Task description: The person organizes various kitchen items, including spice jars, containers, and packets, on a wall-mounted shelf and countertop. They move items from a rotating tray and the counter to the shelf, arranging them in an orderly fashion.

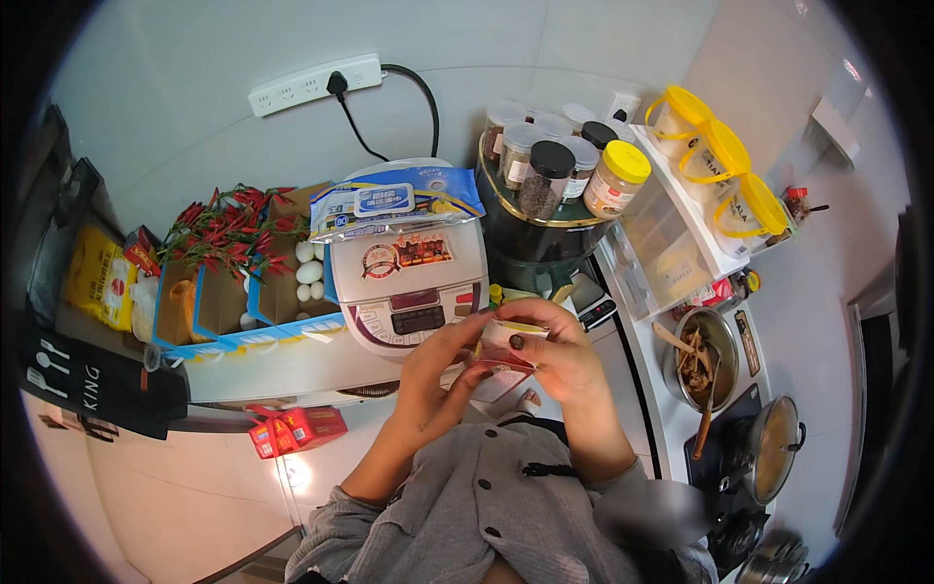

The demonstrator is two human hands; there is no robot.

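A small red and white cardboard box [503, 365] is held in front of my chest, between both hands. My left hand [438, 365] grips its left side, with the thumb low on the box. My right hand [565, 350] wraps around the right side, its thumb pressed on the pale upper part. The fingers hide much of the box, and I cannot tell whether its flap is raised. Just beyond my hands stands a white electric cooker [408, 274] with a button panel. A blue pack of wipes [398, 201] lies on its lid.
Left are red chilies [230, 226], eggs [309, 272] and a divided cardboard box [226, 314]. Lidded spice jars [547, 175] crowd a round dark organizer [540, 244]. Yellow-lidded tubs [719, 157] stand right, above a metal pot [704, 365] and a lidded pan [773, 449]. A red carton [299, 431] sits lower left.
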